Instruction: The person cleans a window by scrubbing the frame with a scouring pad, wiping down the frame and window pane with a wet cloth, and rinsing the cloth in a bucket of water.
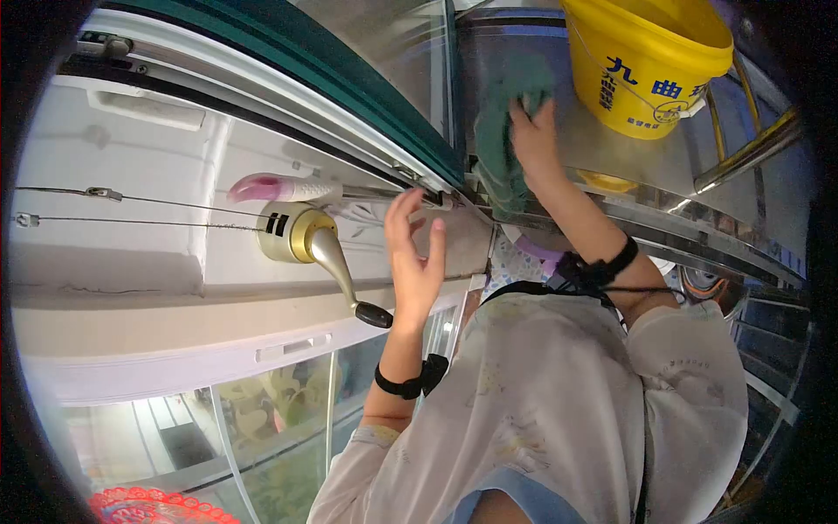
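A green cloth (pixel 502 144) lies bunched on a shiny metal surface (pixel 559 74), with my right hand (pixel 534 140) gripping its right side. The yellow bucket (pixel 646 70) with blue lettering stands to the right of that hand. My left hand (pixel 415 258) is raised with its fingers apart and nothing in it. Its fingertips are near the end of a long tool (pixel 371 190) that has a pink and white handle. Left of this hand is a gold hand crank (pixel 301 240) with a black knob, fixed to the wall.
A green window frame (pixel 323 65) runs diagonally at the top. Two thin cables stretch left from the crank. Metal rails (pixel 751 148) stand at the right. Glass panels (pixel 275 428) and a red lacy item (pixel 157 506) are at lower left.
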Demonstrator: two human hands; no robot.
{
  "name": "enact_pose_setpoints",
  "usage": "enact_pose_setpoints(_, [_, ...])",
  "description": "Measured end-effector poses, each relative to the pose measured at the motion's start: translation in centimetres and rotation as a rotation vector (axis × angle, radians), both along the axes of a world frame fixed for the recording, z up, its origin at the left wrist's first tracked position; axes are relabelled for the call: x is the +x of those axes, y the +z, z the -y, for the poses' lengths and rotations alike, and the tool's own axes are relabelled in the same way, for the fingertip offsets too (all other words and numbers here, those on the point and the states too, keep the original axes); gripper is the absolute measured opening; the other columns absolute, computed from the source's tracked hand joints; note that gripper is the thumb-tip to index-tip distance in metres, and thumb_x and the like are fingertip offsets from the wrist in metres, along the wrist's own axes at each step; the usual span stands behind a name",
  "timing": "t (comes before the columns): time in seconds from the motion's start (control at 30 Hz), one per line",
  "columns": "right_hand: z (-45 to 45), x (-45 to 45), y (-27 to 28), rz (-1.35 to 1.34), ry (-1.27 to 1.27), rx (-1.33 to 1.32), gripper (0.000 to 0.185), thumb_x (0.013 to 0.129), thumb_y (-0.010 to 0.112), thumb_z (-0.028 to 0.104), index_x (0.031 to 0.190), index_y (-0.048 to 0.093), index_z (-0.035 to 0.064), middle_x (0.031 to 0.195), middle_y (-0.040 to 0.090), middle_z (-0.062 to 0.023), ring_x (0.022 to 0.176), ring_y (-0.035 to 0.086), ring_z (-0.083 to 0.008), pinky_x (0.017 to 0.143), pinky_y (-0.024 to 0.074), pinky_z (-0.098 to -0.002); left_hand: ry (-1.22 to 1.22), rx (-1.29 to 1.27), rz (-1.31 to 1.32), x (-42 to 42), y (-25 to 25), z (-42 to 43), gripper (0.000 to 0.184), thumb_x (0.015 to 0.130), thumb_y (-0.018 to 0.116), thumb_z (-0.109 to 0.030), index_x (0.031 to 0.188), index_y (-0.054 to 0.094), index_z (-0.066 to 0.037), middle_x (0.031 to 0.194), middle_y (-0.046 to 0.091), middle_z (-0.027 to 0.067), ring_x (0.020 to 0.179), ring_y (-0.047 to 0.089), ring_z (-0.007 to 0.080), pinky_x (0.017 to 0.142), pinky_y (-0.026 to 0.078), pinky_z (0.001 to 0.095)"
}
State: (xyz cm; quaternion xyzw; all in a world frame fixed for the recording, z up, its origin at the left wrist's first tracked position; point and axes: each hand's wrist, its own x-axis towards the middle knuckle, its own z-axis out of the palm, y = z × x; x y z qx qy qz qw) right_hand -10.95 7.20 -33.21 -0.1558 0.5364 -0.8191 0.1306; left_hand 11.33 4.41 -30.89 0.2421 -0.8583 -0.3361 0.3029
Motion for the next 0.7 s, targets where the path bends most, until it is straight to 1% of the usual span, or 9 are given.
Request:
enact_pose_setpoints(0.1, [3.7, 1.6, -1.2, 0.023, 0.144, 0.312, 0.045, 0.093, 0.053, 0.021, 0.128, 0.039, -0.0026, 0.123, 0.05, -0.0286, 0.117, 0.048, -0.0436, 0.099, 0.037, -0.0452, 0.146, 0.07, -0.177, -0.8, -2.1, -0.4, 0.069, 0.088, 0.056, -0.007, 0.146, 0.019, -0.005, 0.147, 0.022, 0.0185, 0.13, 0.034, 0.0328, 0.101, 0.038, 0.045])
enact_pose_setpoints(0.13, [4.6, 3.2, -2.3, -0.037, 0.189, 0.412, 0.048, 0.093, 0.052, 0.027, 0.129, 0.04, -0.0024, 0.124, 0.051, -0.0276, 0.117, 0.047, -0.0432, 0.099, 0.0363, -0.0452, 0.143, 0.071, -0.175, -1.2, -2.6, -0.7, 0.069, 0.088, 0.056, -0.007, 0.146, 0.019, -0.005, 0.147, 0.022, 0.0185, 0.13, 0.034, 0.0328, 0.101, 0.038, 0.045])
enact_pose_setpoints(0.2, [6.2, 5.6, -6.9, -0.068, 0.122, 0.361, 0.051, 0.094, 0.049, 0.033, 0.13, 0.039, -0.002, 0.127, 0.05, -0.0262, 0.118, 0.047, -0.0423, 0.1, 0.0355, -0.0446, 0.25, 0.068, -0.241, -1.9, -3.4, -0.6, 0.073, 0.087, 0.053, -0.003, 0.148, 0.013, -0.004, 0.149, 0.017, 0.0203, 0.135, 0.028, 0.0355, 0.107, 0.029, 0.0475])
enact_pose_setpoints(0.3, [3.1, 8.8, -6.4, 0.097, 0.219, 0.307, 0.055, 0.096, 0.046, 0.037, 0.132, 0.038, -0.0025, 0.132, 0.047, -0.0252, 0.12, 0.046, -0.0403, 0.101, 0.0349, -0.0436, 0.223, 0.181, -0.193, -1.3, -5.0, 1.0, 0.078, 0.086, 0.051, 0.0, 0.149, 0.006, -0.006, 0.151, 0.017, 0.0184, 0.139, 0.023, 0.0344, 0.111, 0.022, 0.0474])
enact_pose_setpoints(0.43, [3.6, 9.1, -7.6, 0.535, 0.306, 0.362, 0.056, 0.095, 0.046, 0.044, 0.13, 0.043, -0.0003, 0.128, 0.051, -0.0238, 0.117, 0.05, -0.0376, 0.098, 0.0378, -0.0405, 0.078, 0.251, -0.131, -0.7, -7.5, 2.5, 0.077, 0.086, 0.05, 0.0, 0.149, 0.007, -0.006, 0.152, 0.018, 0.0181, 0.139, 0.025, 0.0334, 0.112, 0.02, 0.045])
enact_pose_setpoints(0.47, [4.6, 7.8, -8.1, 0.535, 0.308, 0.358, 0.056, 0.095, 0.046, 0.044, 0.13, 0.043, -0.0003, 0.128, 0.051, -0.0238, 0.117, 0.05, -0.0376, 0.098, 0.0378, -0.0405, 0.082, 0.232, -0.138, -0.8, -7.6, 2.3, 0.076, 0.086, 0.049, 0.001, 0.149, 0.008, -0.007, 0.151, 0.021, 0.0182, 0.138, 0.027, 0.0329, 0.112, 0.022, 0.0442])
enact_pose_setpoints(0.53, [6.0, 4.8, -9.1, 0.633, 0.459, 0.38, 0.043, 0.096, 0.052, 0.032, 0.124, 0.048, -0.0002, 0.116, 0.056, -0.015, 0.105, 0.055, -0.0236, 0.087, 0.0458, -0.0395, 0.092, 0.213, -0.144, -0.6, -7.6, 2.4, 0.075, 0.086, 0.048, 0.002, 0.15, 0.008, -0.008, 0.15, 0.024, 0.0182, 0.137, 0.028, 0.0324, 0.111, 0.023, 0.0435])
enact_pose_setpoints(0.63, [6.4, 1.2, -5.2, 0.692, 0.489, 0.262, 0.049, 0.094, 0.055, 0.034, 0.128, 0.045, 0.0004, 0.122, 0.055, -0.0194, 0.109, 0.055, -0.0325, 0.09, 0.0441, -0.0416, 0.107, 0.244, -0.115, -0.1, -7.1, 2.2, 0.072, 0.088, 0.048, 0.0, 0.149, 0.01, -0.008, 0.149, 0.026, 0.0183, 0.137, 0.029, 0.0324, 0.11, 0.026, 0.0436])
enact_pose_setpoints(0.7, [6.9, 1.7, -6.0, 0.574, 0.431, 0.235, 0.042, 0.094, 0.054, 0.029, 0.124, 0.048, 0.0001, 0.115, 0.058, -0.0158, 0.104, 0.056, -0.0276, 0.086, 0.0464, -0.0395, 0.089, 0.229, -0.086, -0.1, -6.3, 2.1, 0.071, 0.089, 0.049, -0.001, 0.149, 0.012, -0.008, 0.147, 0.029, 0.0182, 0.137, 0.03, 0.0319, 0.109, 0.029, 0.0439])
